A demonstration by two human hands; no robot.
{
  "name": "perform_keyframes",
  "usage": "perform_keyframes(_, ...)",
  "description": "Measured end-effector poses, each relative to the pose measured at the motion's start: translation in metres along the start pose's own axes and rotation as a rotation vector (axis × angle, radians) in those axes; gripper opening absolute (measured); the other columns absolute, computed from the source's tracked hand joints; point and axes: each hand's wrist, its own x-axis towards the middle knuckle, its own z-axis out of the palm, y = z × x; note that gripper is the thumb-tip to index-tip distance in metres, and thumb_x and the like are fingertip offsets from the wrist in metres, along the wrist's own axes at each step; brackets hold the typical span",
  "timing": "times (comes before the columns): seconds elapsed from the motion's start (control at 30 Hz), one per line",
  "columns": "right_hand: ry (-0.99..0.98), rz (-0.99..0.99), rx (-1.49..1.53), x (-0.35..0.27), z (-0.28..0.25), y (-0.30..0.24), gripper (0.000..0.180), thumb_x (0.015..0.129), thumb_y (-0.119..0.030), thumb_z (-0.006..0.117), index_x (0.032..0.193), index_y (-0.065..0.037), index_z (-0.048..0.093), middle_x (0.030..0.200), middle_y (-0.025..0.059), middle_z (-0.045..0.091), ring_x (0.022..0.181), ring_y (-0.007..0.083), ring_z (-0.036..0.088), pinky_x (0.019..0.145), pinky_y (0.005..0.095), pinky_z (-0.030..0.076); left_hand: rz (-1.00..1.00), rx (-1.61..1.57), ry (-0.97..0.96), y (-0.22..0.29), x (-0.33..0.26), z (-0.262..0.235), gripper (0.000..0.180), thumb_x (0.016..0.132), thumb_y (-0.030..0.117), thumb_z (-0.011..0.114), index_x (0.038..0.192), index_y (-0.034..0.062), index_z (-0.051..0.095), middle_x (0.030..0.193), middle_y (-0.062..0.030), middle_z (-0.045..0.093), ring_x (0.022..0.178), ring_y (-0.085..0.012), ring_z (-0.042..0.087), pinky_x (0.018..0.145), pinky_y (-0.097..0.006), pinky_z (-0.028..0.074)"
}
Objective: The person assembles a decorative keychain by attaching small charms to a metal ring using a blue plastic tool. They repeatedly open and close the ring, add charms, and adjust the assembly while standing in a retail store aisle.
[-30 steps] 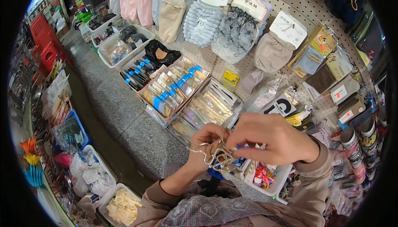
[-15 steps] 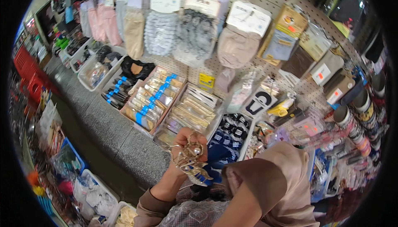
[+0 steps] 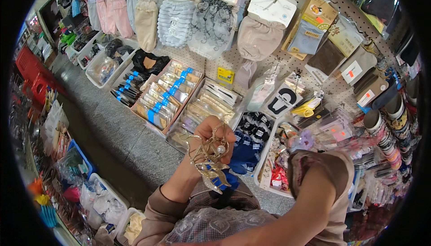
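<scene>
right hand has left the gold ornaments [image 3: 211, 173], left hand [image 3: 202, 133] keeps them

a second ago i had both hands together at the ornaments; since then the right hand has gone out of my view, and the right forearm [image 3: 292, 214] now bends across the lower right, running down past the bottom edge. i cannot tell what that hand is doing. its brown cuff [image 3: 343, 167] sits beside a white basket [image 3: 256, 178] of small colourful pieces.

the left hand is raised near the middle of my view, fingers curled and pressed together, pinching the ornaments. they hang down over its front: a thin looped piece at the top, a pearl-like bead [image 3: 221, 149] at the right, and leaf-like blades with blue parts at the bottom.

beyond that hand i see a bin of flat gold packets [image 3: 208, 111], and to its left a pinkish box [image 3: 147, 121] of packets bound with blue bands. dark blue bunched items [image 3: 244, 156] lie just right of the ornaments. above, ruffled pale blue sleeves [image 3: 175, 30] hang on the pegboard [image 3: 208, 64].
</scene>
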Motion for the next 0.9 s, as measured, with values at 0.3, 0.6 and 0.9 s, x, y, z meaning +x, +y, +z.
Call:
perform_keyframes(0.3,0.311,0.619,-0.208,-0.05,-0.037,0.04,0.028,0.067,0.0,0.079,0.094,-0.004,0.072,0.084,0.0093,0.063,0.072,0.0233,0.06,0.062,0.0339,0.047,-0.047,0.32,-0.041,0.002,-0.019,0.001,0.021,0.09,0.018,0.071,0.102,0.003,0.063,0.099,-0.0176,0.07,0.072,-0.0186,0.071,0.062,-0.03,0.06)
perform_keyframes(0.6,0.347,0.82,0.313,-0.065,0.003,0.032,0.03,0.073,0.005,0.071,0.101,-0.004,0.069,0.098,0.0108,0.064,0.089,0.0281,0.066,0.076,0.0345,0.053,-0.1,0.43,0.041,0.008,-0.038,0.01,0.02,0.091,0.014,0.069,0.105,-0.0003,0.067,0.103,-0.0159,0.071,0.083,-0.0201,0.07,0.071,-0.032,0.061)
perform_keyframes(0.9,0.334,0.587,0.034,-0.042,0.027,0.037,0.032,0.067,0.005,0.075,0.097,-0.004,0.07,0.096,0.0081,0.063,0.08,0.0246,0.065,0.066,0.0339,0.053,-0.024,0.504,0.066,0.036,-0.062,0.012,0.016,0.091,0.01,0.068,0.102,-0.0018,0.068,0.105,-0.0142,0.07,0.088,-0.0173,0.068,0.077,-0.029,0.056)
